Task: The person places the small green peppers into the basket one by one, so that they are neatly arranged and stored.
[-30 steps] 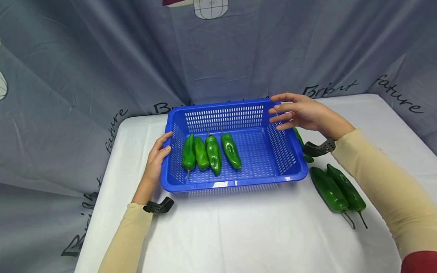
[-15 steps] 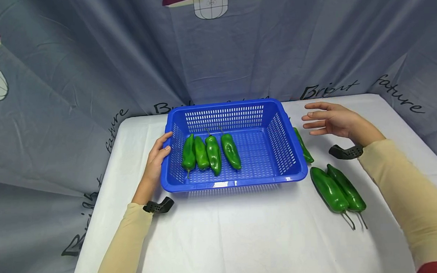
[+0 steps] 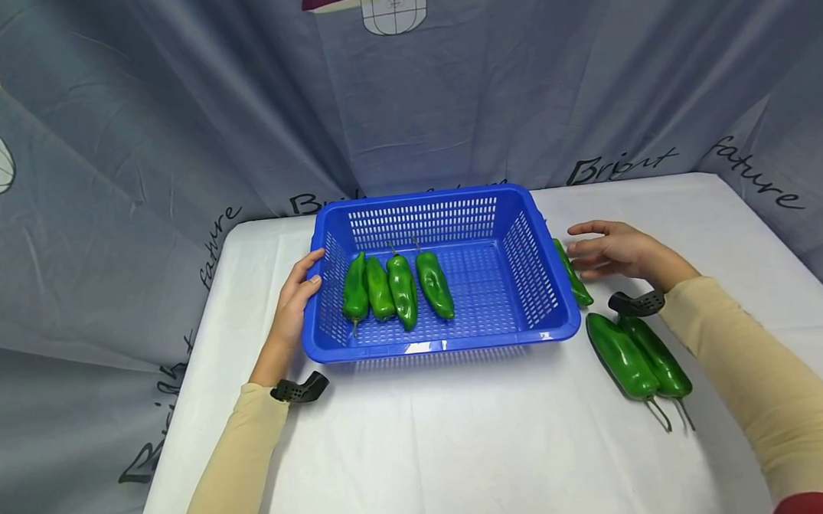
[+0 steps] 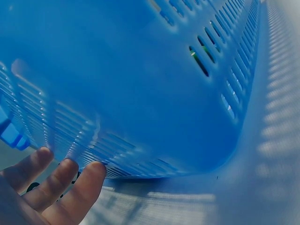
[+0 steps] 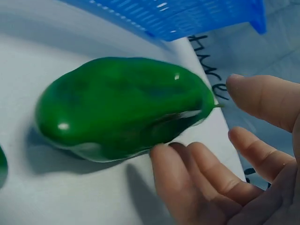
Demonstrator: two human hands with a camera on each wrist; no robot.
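At the left end of a blue plastic basket (image 3: 443, 346) is my left hand (image 3: 292, 297), index finger and thumb at the rim. In the left wrist view, extended fingers (image 4: 86, 187) lie against the slotted outer wall. My right hand (image 3: 614, 252) is beside a green chili pepper (image 5: 122, 108) lying just right of the basket. Its fingers are spread and relaxed, fingertips right at the pepper's side and stem end. In the head view the basket partly hides this pepper. Several green peppers, one of them a glossy pepper (image 3: 434, 285), lie side by side inside the basket.
Two larger green peppers, a near one (image 3: 623, 359) and another beside it (image 3: 657, 357), lie on the white-covered table (image 3: 495, 437) below my right wrist. A grey printed curtain (image 3: 412, 104) hangs behind the table and along its sides.
My right hand has moved rightward from above the basket's right end, then lowered to the pepper beside it. My left hand, the basket and the peppers keep their places.
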